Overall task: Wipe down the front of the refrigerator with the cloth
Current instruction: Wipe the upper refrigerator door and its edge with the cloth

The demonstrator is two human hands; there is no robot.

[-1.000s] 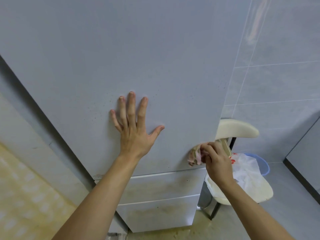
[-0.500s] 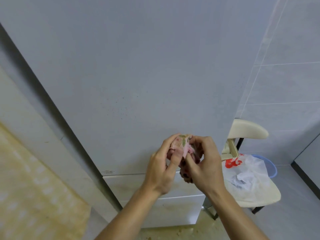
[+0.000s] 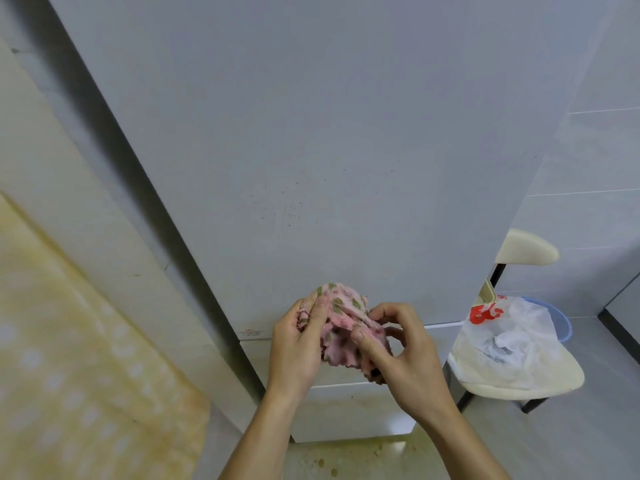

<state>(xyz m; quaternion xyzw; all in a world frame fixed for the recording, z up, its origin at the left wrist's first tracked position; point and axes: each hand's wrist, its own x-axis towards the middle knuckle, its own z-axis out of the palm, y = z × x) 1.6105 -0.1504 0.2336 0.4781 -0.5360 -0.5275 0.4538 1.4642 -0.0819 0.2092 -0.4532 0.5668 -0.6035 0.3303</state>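
Grey floor (image 3: 588,445): bears refrigerator (image 3: 311,133) centre, cream chair (image 3: 502,388) right, blue basin (image 3: 564,327) beyond chair; yellowish stains (image 3: 332,460) near refrigerator base.

Two hands, one left hand (image 3: 298,344) and one right hand (image 3: 405,358); one cloth (image 3: 343,317); one refrigerator (image 3: 311,133) with two drawers (image 3: 346,412); at right, one chair (image 3: 530,251), one plastic bag (image 3: 512,337), one blue basin (image 3: 565,327)

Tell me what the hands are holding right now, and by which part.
Both hold the bunched pink cloth: the left hand grips its upper left side, thumb over the top; the right hand pinches its lower right edge.
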